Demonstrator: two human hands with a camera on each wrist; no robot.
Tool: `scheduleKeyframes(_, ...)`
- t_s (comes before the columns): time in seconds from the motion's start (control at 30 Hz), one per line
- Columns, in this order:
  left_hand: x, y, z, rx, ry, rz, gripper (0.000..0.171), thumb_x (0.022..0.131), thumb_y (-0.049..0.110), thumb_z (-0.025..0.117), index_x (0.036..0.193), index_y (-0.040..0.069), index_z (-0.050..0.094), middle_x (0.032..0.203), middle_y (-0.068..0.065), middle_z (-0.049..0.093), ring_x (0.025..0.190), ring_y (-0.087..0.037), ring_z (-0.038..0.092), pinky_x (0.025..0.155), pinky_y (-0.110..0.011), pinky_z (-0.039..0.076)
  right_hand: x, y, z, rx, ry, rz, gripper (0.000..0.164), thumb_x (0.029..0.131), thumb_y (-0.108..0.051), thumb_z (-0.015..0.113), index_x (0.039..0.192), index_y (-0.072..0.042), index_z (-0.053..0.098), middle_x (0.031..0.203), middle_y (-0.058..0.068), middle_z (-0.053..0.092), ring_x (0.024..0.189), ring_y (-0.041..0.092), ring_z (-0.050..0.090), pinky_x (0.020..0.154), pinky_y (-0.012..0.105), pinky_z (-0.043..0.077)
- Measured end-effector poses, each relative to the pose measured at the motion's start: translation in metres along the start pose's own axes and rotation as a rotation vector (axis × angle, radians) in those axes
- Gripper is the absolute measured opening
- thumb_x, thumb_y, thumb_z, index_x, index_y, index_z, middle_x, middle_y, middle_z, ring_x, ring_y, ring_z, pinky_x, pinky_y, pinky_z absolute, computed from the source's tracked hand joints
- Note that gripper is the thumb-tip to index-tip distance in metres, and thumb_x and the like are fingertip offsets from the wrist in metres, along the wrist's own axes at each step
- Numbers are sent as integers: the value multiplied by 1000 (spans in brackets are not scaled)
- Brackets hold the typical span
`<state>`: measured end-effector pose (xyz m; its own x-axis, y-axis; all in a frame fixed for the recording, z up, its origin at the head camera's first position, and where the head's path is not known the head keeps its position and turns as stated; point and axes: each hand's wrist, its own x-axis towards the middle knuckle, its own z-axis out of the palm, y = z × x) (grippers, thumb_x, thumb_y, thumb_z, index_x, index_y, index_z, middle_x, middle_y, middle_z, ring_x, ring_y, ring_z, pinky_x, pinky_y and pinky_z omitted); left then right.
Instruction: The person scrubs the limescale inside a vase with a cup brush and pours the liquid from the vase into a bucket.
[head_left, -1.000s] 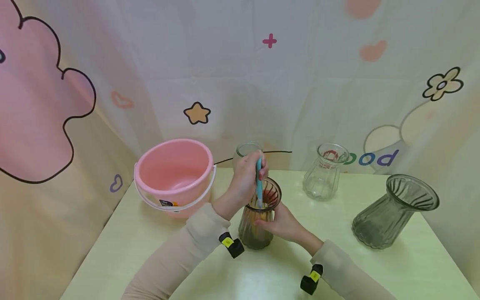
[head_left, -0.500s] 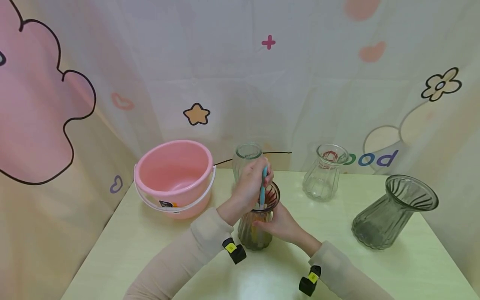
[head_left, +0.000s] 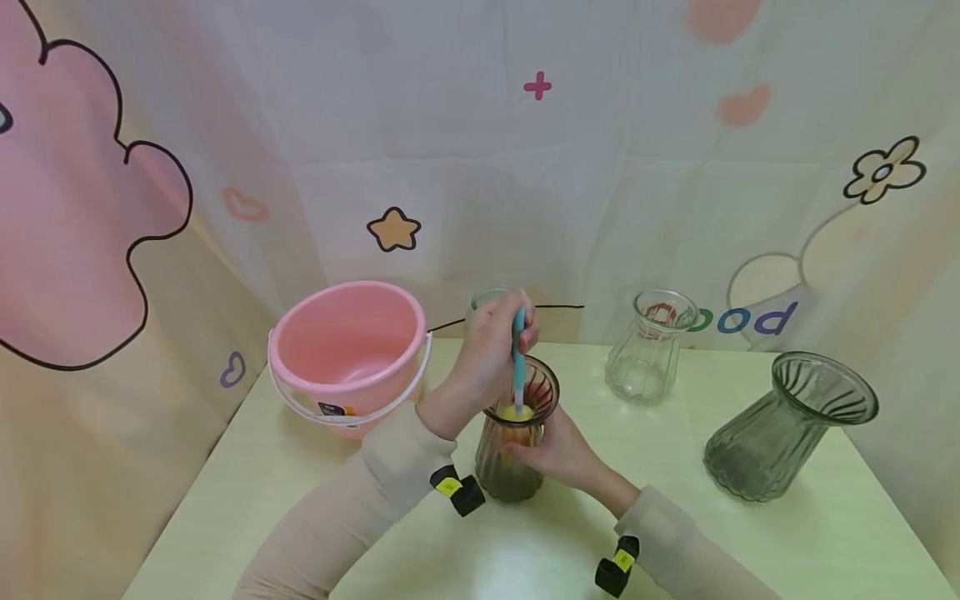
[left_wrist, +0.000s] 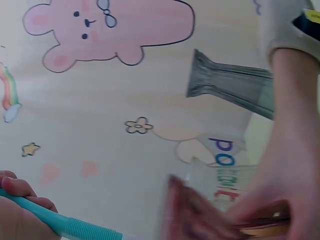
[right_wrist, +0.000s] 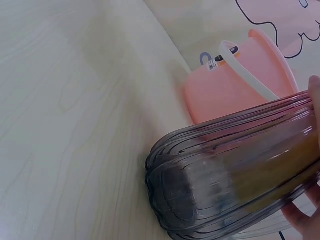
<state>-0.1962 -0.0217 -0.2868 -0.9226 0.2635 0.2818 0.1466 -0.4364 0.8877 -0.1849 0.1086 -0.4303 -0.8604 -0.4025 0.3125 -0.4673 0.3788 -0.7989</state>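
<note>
Clamping curled fingers round the teal brush [head_left: 519,360], the left hand [head_left: 489,348] is holding the brush's yellow head [head_left: 510,414] in the mouth of the vase [head_left: 501,467]. The right hand [head_left: 564,452] is clasping the vase between thumb and fingers. The bucket [head_left: 345,333] is standing on the table [head_left: 465,554], left of the vase.

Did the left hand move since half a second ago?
Yes, up and slightly left in the head view: the left hand now hides more of the clear glass vase behind it.
</note>
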Motion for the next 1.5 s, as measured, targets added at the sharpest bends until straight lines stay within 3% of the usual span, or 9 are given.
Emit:
scheduleKeyframes(0.2, 2, 27, 1, -18, -6, 47, 34, 95, 16, 35, 63, 9, 42, 53, 3, 36, 52, -12, 31, 55, -23, 26, 1, 16, 5, 50, 19, 60, 75, 72, -19, 79, 131, -16, 33, 124, 3, 49, 116, 20, 48, 99, 46, 36)
scheduleKeyframes(0.4, 1, 30, 0, -37, 9, 60, 35, 97, 17, 33, 65, 9, 43, 53, 3, 37, 51, -12, 33, 56, -23, 27, 1, 17, 7, 67, 36, 55, 75, 71, -21, 79, 130, -15, 33, 124, 4, 48, 116, 21, 47, 99, 47, 36)
scheduleKeyframes(0.53, 1, 20, -2, -34, 10, 72, 32, 94, 15, 35, 63, 9, 42, 53, 3, 36, 50, -11, 32, 54, -22, 26, 1, 12, 6, 52, 51, 50, 74, 71, -19, 79, 130, -15, 33, 123, 3, 48, 114, 18, 48, 98, 44, 38)
scheduleKeyframes(0.73, 0, -8, -7, -2, 35, 35, 28, 89, 10, 36, 61, 10, 39, 53, 2, 36, 51, -13, 31, 54, -24, 26, -1, -20, -2, 41, 29, 48, 68, 73, -8, 76, 127, -5, 34, 120, 11, 49, 109, 23, 52, 94, 41, 43)
scheduleKeyframes(0.97, -4, -38, -15, 59, 42, -42, 27, 89, 8, 33, 63, 9, 38, 56, 2, 37, 53, -13, 31, 53, -25, 26, -2, -20, 0, 14, 53, -11, 72, 73, -8, 76, 131, -6, 32, 124, 9, 47, 111, 22, 50, 94, 36, 42)
scheduleKeyframes(1.13, -3, -42, -15, 89, 36, -33, 26, 89, 10, 33, 64, 9, 38, 57, 2, 37, 54, -13, 32, 54, -26, 26, 0, -4, 3, 84, 7, -53, 70, 78, -11, 72, 133, -9, 29, 126, 7, 45, 112, 20, 48, 94, 32, 42)
scheduleKeyframes(1.33, -3, -43, -16, 95, 31, -47, 28, 92, 12, 32, 65, 9, 38, 57, 2, 36, 53, -14, 29, 48, -25, 23, -2, 17, -4, 132, -140, 68, 65, 85, -22, 65, 137, -18, 27, 134, 5, 40, 122, 24, 41, 99, 48, 35)
scheduleKeyframes(1.5, -4, -43, -15, 99, 46, -54, 28, 92, 15, 33, 65, 10, 39, 56, 3, 36, 52, -14, 29, 49, -26, 23, 0, 19, -8, 98, -174, 84, 60, 85, -20, 66, 135, -16, 32, 132, 4, 44, 122, 23, 42, 99, 46, 35)
